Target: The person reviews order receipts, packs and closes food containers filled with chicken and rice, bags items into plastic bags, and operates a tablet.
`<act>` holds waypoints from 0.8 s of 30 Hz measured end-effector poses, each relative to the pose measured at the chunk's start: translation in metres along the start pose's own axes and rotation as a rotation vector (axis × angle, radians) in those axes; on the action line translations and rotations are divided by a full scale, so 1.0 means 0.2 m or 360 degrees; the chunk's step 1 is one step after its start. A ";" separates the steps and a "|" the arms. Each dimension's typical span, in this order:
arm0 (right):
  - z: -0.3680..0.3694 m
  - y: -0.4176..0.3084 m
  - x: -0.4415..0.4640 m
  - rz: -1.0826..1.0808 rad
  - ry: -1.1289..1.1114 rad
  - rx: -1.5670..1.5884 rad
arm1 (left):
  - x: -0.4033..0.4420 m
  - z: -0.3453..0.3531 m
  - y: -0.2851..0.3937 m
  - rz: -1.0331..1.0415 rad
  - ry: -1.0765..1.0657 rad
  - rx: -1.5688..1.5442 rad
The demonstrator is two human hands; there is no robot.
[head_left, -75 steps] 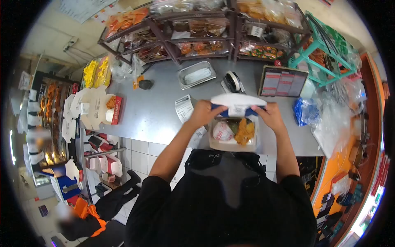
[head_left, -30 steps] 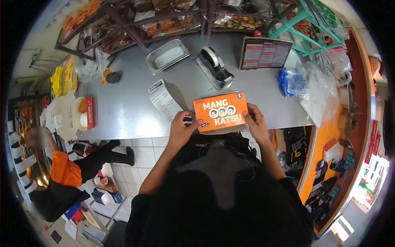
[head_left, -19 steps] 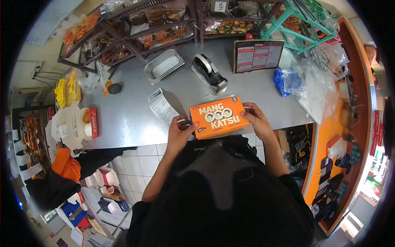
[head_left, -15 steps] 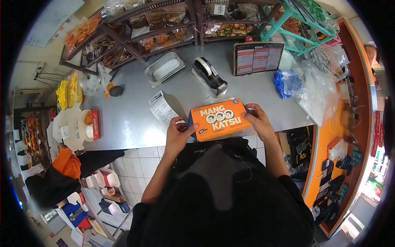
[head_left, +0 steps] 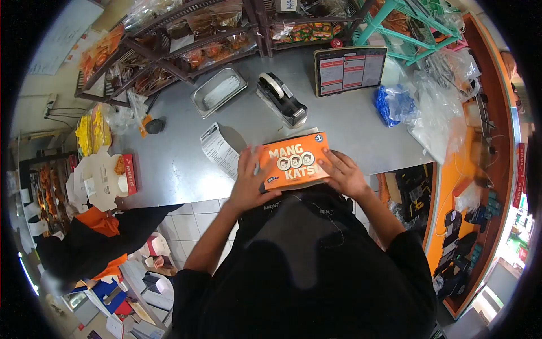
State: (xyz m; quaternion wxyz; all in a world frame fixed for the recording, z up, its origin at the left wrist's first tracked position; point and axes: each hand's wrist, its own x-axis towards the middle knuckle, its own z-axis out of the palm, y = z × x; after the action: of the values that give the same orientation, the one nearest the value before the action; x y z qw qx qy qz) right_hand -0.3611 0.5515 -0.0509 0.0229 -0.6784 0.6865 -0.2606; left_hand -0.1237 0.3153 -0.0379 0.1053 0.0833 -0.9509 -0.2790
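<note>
An orange takeout box [head_left: 291,163] printed "MANG KATSU" lies between my hands at the counter's near edge, its lid closed. My left hand [head_left: 247,182] clasps its left end, with blurred fingers along the side and the thumb by the front edge. On the right end, my right hand [head_left: 345,174] grips the corner with its fingers over the lid. Left of the box, a printed receipt [head_left: 219,150] curls up from the counter. Behind it stands a black tape dispenser [head_left: 283,100].
On the steel counter [head_left: 169,169] are a metal tray [head_left: 219,93], a tablet [head_left: 350,70], plastic bags [head_left: 437,124] and an opened food box [head_left: 99,181]. Racks of packets [head_left: 209,34] line the back. A person in black and orange [head_left: 96,237] bends at the left.
Both hands have shifted from pinching the box's ends to lying over its sides. The view has moved slightly. The person at the left has changed posture.
</note>
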 end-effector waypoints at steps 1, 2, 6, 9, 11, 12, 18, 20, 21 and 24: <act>0.01 0.03 0.00 -0.0031 0.0034 -0.0027 | 0.02 0.00 -0.05 0.0108 -0.0047 0.0066; 0.02 0.05 0.00 -0.0061 0.0068 -0.0052 | 0.03 0.01 -0.10 0.0215 -0.0096 0.0130; -0.02 0.07 0.03 -0.0128 0.0038 -0.0010 | 0.03 0.08 -0.17 0.0292 -0.0134 0.0104; -0.01 0.11 0.02 -0.0235 0.0042 -0.0115 | 0.04 0.08 -0.15 0.0242 -0.0142 0.0104; 0.00 0.12 0.03 -0.0276 0.0072 -0.0193 | 0.04 0.05 -0.11 0.0241 -0.0143 0.0245; 0.01 0.13 0.03 -0.0260 0.0084 -0.0201 | 0.05 0.05 -0.07 0.0265 -0.0146 0.0373; -0.06 0.12 0.16 -0.0209 0.0194 0.0120 | 0.22 0.18 0.16 0.0453 -0.0083 0.0127; -0.05 0.19 0.29 -0.0006 0.0233 0.0371 | 0.23 0.19 0.16 0.0445 0.0027 0.0142; -0.01 0.23 0.37 0.0208 0.0238 0.0500 | 0.24 0.20 0.16 0.0444 0.0073 0.0144; -0.05 0.16 0.76 0.0978 0.0051 0.0546 | 0.23 0.21 0.17 0.0436 0.0102 0.0095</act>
State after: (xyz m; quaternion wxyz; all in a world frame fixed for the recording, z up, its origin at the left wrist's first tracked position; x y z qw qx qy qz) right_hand -0.4063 0.4098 -0.0056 0.2033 -0.4222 0.8051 -0.3636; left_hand -0.1811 0.3548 -0.0461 0.1700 -0.0352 -0.9574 -0.2309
